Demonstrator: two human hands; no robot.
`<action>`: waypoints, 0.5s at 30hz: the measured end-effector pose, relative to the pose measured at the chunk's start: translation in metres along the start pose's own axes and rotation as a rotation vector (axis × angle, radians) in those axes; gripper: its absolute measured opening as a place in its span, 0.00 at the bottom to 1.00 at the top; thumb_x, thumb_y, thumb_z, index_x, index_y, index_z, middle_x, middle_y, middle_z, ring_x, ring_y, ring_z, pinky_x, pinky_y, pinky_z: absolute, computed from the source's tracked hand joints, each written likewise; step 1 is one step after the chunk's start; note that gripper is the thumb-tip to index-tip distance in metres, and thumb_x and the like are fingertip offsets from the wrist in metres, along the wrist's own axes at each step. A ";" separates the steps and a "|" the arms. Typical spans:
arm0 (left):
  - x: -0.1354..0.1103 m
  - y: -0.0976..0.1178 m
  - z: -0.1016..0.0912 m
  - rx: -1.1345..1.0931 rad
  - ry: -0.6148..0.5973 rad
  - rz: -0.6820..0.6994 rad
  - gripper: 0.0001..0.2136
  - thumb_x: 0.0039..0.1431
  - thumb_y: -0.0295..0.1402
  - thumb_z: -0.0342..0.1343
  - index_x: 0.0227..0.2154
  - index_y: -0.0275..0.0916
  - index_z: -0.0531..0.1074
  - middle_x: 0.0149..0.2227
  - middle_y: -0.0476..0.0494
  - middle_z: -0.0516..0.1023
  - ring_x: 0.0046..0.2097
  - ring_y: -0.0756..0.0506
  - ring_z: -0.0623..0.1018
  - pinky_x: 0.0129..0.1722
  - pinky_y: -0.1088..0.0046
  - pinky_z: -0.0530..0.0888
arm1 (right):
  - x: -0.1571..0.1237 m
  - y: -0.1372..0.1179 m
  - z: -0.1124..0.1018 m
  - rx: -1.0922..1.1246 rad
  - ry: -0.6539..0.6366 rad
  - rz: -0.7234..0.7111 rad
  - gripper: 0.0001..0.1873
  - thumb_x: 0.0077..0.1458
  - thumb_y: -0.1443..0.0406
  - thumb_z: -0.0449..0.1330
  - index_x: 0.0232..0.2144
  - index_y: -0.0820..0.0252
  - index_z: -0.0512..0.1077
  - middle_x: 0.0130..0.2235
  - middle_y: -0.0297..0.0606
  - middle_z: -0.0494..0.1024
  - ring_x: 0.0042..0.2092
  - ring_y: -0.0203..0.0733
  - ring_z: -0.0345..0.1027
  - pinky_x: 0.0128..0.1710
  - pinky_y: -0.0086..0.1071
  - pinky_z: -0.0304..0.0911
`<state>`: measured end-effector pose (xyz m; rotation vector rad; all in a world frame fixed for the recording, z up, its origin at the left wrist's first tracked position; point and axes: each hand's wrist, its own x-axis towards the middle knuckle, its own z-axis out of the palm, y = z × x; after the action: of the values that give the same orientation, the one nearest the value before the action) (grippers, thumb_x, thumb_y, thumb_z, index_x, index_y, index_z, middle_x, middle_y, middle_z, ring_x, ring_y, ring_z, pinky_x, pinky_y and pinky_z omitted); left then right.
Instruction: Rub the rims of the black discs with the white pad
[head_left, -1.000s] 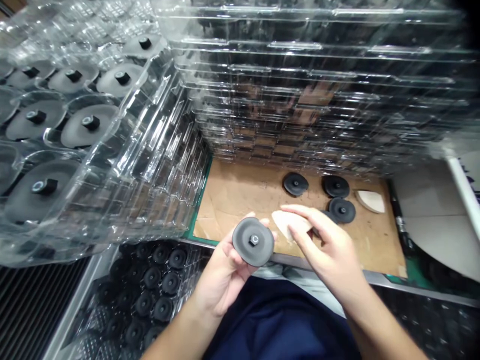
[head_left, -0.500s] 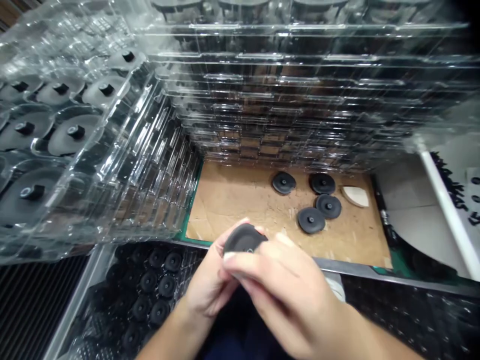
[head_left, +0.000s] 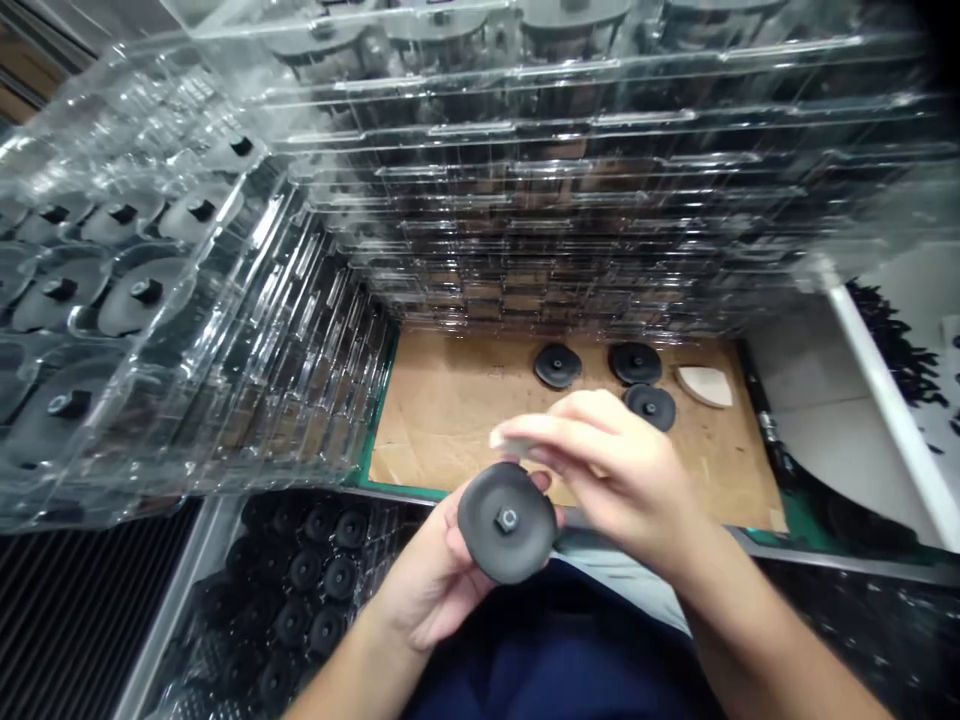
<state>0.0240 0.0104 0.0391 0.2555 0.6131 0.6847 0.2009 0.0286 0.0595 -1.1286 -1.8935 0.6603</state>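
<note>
My left hand (head_left: 435, 575) grips a round black rubber disc (head_left: 507, 521) with a metal nut at its centre, held face up over my lap. My right hand (head_left: 615, 470) hovers just above and right of the disc, fingers closed on a small white pad (head_left: 508, 441) that sticks out to the left; the hand is blurred by motion. On the brown cardboard mat (head_left: 450, 410) behind lie three more black discs (head_left: 557, 365), and a second white pad (head_left: 703, 386) rests near the mat's right end.
Tall stacks of clear plastic trays (head_left: 570, 200) wall in the mat at the back and left; the left stack (head_left: 112, 300) holds black discs. A tray of small black discs (head_left: 300, 580) sits low on the left. A white rail (head_left: 885, 400) runs at right.
My right hand has lifted off the disc and moved up and right with the white pad. The disc's face with the nut shows again. The view has tilted downward a little.
</note>
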 end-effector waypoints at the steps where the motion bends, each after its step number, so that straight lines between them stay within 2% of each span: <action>1: 0.000 0.000 -0.002 -0.042 -0.022 -0.011 0.23 0.41 0.37 0.70 0.43 0.43 0.77 0.45 0.46 0.81 0.45 0.43 0.81 0.40 0.75 0.78 | -0.007 0.006 -0.001 0.009 0.045 0.135 0.13 0.61 0.70 0.52 0.43 0.59 0.75 0.34 0.36 0.77 0.35 0.37 0.68 0.35 0.30 0.62; 3: 0.000 0.000 -0.005 -0.105 -0.070 -0.039 0.25 0.41 0.36 0.70 0.46 0.43 0.76 0.48 0.45 0.80 0.47 0.40 0.80 0.40 0.72 0.79 | -0.027 0.017 -0.002 0.073 0.101 0.393 0.11 0.61 0.65 0.55 0.43 0.55 0.76 0.38 0.36 0.78 0.38 0.38 0.70 0.36 0.30 0.65; 5: 0.002 0.000 -0.007 -0.143 -0.102 -0.055 0.26 0.40 0.36 0.71 0.46 0.41 0.75 0.48 0.45 0.80 0.48 0.40 0.80 0.40 0.72 0.80 | -0.052 0.024 0.000 0.173 0.091 0.619 0.12 0.59 0.59 0.57 0.43 0.52 0.76 0.43 0.36 0.79 0.42 0.41 0.72 0.40 0.31 0.67; 8: 0.005 0.001 -0.007 -0.176 -0.130 -0.082 0.28 0.39 0.35 0.71 0.47 0.40 0.74 0.49 0.43 0.80 0.48 0.40 0.80 0.40 0.71 0.80 | -0.086 0.029 0.012 0.299 0.040 0.858 0.16 0.56 0.54 0.58 0.42 0.53 0.78 0.46 0.39 0.80 0.46 0.47 0.73 0.47 0.38 0.67; 12: 0.006 0.002 -0.006 -0.189 -0.155 -0.094 0.27 0.40 0.35 0.71 0.47 0.39 0.74 0.48 0.43 0.80 0.48 0.39 0.80 0.40 0.72 0.80 | -0.104 0.033 0.022 0.313 0.060 0.936 0.18 0.55 0.52 0.58 0.42 0.55 0.78 0.45 0.41 0.81 0.47 0.50 0.73 0.50 0.42 0.67; 15: 0.005 0.001 -0.006 -0.178 -0.180 -0.090 0.27 0.40 0.36 0.70 0.47 0.40 0.74 0.48 0.43 0.80 0.48 0.40 0.80 0.39 0.73 0.80 | -0.093 0.025 0.011 0.277 0.116 0.931 0.18 0.56 0.52 0.58 0.43 0.54 0.76 0.45 0.39 0.80 0.46 0.48 0.74 0.48 0.40 0.68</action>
<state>0.0228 0.0151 0.0324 0.1219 0.3867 0.6179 0.2275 -0.0425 -0.0009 -1.7962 -1.0529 1.2694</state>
